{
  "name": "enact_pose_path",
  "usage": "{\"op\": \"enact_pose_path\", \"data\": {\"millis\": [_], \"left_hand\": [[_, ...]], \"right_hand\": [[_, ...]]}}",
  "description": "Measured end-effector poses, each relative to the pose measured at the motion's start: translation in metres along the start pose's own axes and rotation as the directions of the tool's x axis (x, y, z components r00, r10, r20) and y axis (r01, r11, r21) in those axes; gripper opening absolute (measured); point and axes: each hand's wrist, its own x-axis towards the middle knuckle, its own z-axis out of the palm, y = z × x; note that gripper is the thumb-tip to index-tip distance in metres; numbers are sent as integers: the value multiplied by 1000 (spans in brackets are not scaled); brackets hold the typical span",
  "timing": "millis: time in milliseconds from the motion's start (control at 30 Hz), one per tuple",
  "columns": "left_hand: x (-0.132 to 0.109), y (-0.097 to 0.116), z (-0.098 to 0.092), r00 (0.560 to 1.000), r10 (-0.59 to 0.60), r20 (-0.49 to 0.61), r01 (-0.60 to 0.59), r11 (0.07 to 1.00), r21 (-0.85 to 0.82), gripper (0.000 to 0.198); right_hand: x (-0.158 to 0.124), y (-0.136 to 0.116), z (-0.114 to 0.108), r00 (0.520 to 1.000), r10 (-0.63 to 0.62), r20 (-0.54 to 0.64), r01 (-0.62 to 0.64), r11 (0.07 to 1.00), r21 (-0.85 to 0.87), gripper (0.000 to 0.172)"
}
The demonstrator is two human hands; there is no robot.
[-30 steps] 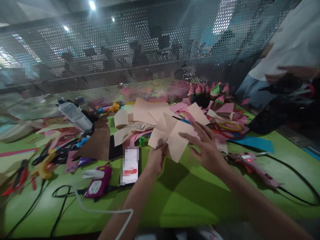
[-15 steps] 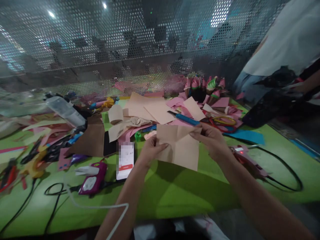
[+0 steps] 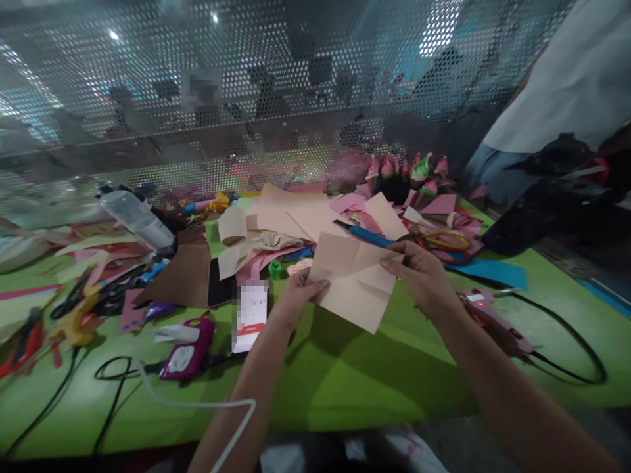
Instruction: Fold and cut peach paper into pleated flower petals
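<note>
A beige sheet with crossing fold creases, paper or thin craft foam, is held above the green table. My left hand pinches its left edge between thumb and fingers. On the other side, my right hand grips the upper right edge, thumb in front. Just behind the right fingers lies a blue craft knife, blade end pointing left; whether the fingers touch it I cannot tell. Beyond the sheet are larger beige sheets. To the right of my right hand rests a pink glue gun with a red light.
A phone with a lit screen lies left of my left forearm, beside a purple device with cables. Pliers, a yellow glue gun and a bottle stand farther left. Scissors and foam cupcakes sit back right. A person stands at right.
The beige sheet has turned slightly clockwise, its lower corner swinging left and its upper left corner rising. Both hands keep their hold. The whole view has shifted a little.
</note>
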Motion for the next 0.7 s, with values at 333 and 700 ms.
{"op": "enact_pose_path", "data": {"millis": [333,700], "left_hand": [[0,2,-1,998,-34,-55,29,996,-82,38],[-4,4,1,995,11,98,-25,991,134,41]], "right_hand": [[2,-13,-22,900,-267,345,370,886,-279,34],[9,-4,-9,997,-56,60,61,995,-81,30]]}}
